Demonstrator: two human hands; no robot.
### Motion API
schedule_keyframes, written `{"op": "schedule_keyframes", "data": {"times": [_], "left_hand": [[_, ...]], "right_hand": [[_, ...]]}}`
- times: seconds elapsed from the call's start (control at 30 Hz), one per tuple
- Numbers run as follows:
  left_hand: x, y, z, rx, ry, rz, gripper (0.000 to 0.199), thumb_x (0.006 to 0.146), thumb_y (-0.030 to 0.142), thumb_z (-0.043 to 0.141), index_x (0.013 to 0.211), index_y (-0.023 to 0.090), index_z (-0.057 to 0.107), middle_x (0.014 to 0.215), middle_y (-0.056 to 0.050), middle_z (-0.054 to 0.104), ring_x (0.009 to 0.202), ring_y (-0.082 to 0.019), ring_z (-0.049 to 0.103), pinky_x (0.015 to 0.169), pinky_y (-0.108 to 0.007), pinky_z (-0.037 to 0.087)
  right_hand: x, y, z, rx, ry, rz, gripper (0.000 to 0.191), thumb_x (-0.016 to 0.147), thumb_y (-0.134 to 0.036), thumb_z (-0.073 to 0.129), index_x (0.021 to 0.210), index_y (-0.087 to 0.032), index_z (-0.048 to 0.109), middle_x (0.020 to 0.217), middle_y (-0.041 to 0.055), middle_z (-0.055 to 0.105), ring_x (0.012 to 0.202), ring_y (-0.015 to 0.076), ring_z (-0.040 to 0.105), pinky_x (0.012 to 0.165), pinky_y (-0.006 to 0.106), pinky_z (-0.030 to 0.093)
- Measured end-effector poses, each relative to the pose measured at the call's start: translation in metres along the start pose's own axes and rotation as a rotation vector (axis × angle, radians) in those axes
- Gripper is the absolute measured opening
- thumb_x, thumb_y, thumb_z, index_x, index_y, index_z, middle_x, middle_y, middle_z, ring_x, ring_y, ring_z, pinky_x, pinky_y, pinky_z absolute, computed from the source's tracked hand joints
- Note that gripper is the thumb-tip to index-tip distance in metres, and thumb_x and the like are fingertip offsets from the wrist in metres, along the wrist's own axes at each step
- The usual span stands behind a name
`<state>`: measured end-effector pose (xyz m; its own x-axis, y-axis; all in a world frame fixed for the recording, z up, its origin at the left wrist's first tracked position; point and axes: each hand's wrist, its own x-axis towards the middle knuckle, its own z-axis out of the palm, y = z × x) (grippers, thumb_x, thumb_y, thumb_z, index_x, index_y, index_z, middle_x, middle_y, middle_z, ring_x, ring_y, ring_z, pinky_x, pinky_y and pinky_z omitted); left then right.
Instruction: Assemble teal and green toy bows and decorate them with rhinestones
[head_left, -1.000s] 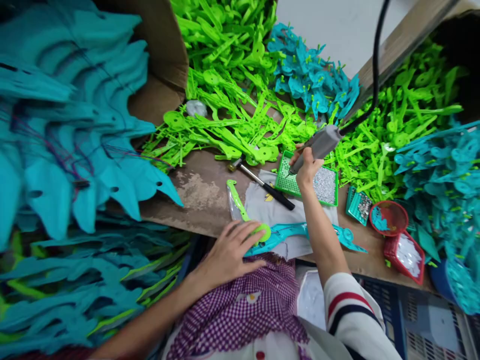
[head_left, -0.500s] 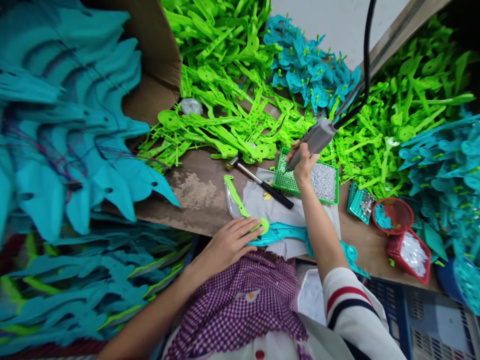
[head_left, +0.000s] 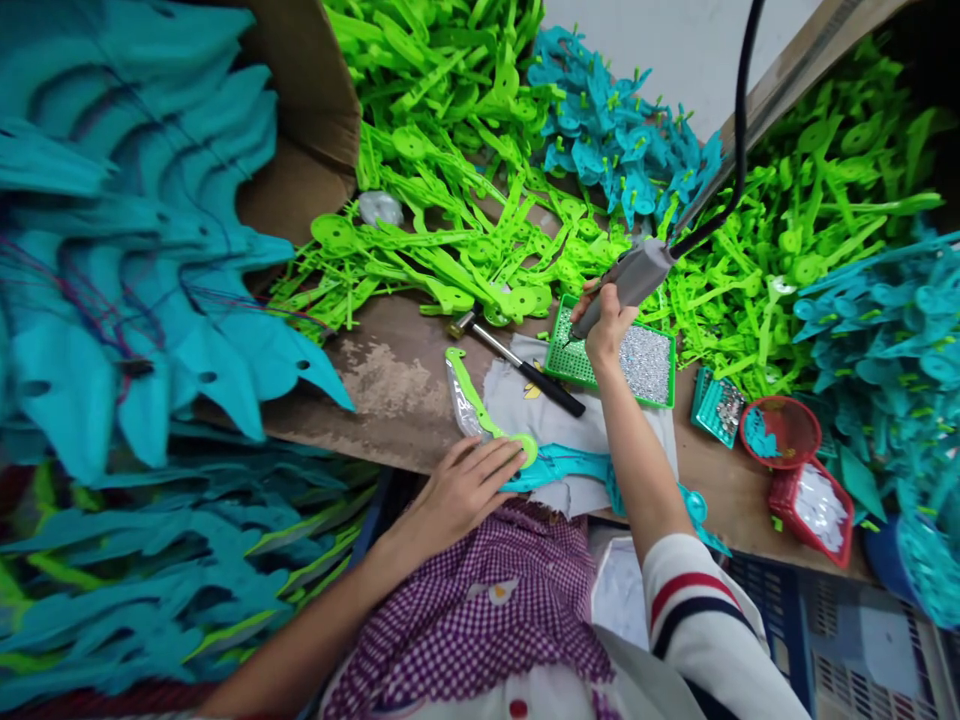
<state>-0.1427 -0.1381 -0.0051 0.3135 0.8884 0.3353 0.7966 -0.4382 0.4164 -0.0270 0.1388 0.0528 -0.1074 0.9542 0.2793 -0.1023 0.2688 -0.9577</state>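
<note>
My right hand (head_left: 609, 325) is wrapped round a grey electric screwdriver (head_left: 637, 275) with a black cord. The driver's thin tip points down over the perforated left half of a green tray (head_left: 673, 392), whose right half holds small silvery screws. My left hand (head_left: 471, 485) lies with its fingers flat over the round end of a curved green plastic piece (head_left: 471, 388) and the near end of a long blue plastic piece (head_left: 574, 463). The green piece has a clear blade-like part along it. My left thumb is hidden, and my right forearm covers part of the blue piece.
A hammer (head_left: 525, 368) lies on a grey cloth (head_left: 502, 385). Green parts (head_left: 420, 240) and blue parts (head_left: 600, 130) pile up behind. Blue sheets (head_left: 180, 240) hang at left. A teal tray (head_left: 703, 410) and red baskets (head_left: 784, 465) stand at right.
The view has shifted very slightly. Both hands, the screwdriver and the plastic pieces look nearly unmoved.
</note>
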Motion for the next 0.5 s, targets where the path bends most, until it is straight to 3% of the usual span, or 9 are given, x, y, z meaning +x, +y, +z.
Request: {"op": "schedule_keyframes", "data": {"times": [0.17, 0.3, 0.4, 0.5], "left_hand": [[-0.001, 0.002, 0.005, -0.025, 0.069, 0.014, 0.05, 0.099, 0.02, 0.054, 0.148, 0.021, 0.046, 0.143, -0.009, 0.059, 0.132, -0.024, 0.055, 0.112, -0.044, 0.042], [-0.004, -0.002, 0.012, -0.103, 0.076, -0.014, 0.055, 0.097, 0.014, 0.053, 0.15, 0.022, 0.043, 0.144, -0.009, 0.057, 0.134, -0.024, 0.053, 0.114, -0.046, 0.044], [-0.008, -0.006, 0.019, -0.166, 0.095, -0.019, 0.057, 0.095, 0.014, 0.055, 0.15, 0.023, 0.043, 0.143, -0.009, 0.058, 0.134, -0.024, 0.053, 0.114, -0.047, 0.046], [-0.01, -0.009, 0.024, -0.197, 0.122, -0.015, 0.053, 0.094, 0.018, 0.059, 0.146, 0.021, 0.048, 0.14, -0.011, 0.06, 0.132, -0.025, 0.054, 0.112, -0.048, 0.047]], "right_hand": [[0.002, -0.008, -0.003, -0.021, -0.004, -0.013, 0.052, 0.079, -0.072, 0.052, 0.086, -0.022, 0.065, 0.054, -0.0054, 0.05, 0.043, 0.0109, 0.054, 0.044, 0.026, 0.04], [-0.003, -0.034, -0.005, 0.034, 0.064, -0.016, 0.057, 0.075, -0.078, 0.052, 0.085, -0.023, 0.063, 0.053, -0.0052, 0.049, 0.041, 0.0114, 0.051, 0.043, 0.027, 0.04], [-0.025, -0.054, 0.004, 0.153, 0.076, 0.001, 0.062, 0.071, -0.084, 0.052, 0.081, -0.024, 0.061, 0.05, -0.0059, 0.046, 0.038, 0.0115, 0.048, 0.039, 0.027, 0.037], [-0.063, -0.059, 0.023, 0.259, -0.084, 0.067, 0.067, 0.064, -0.088, 0.056, 0.081, -0.023, 0.062, 0.049, -0.0065, 0.045, 0.038, 0.012, 0.05, 0.038, 0.027, 0.04]]}}
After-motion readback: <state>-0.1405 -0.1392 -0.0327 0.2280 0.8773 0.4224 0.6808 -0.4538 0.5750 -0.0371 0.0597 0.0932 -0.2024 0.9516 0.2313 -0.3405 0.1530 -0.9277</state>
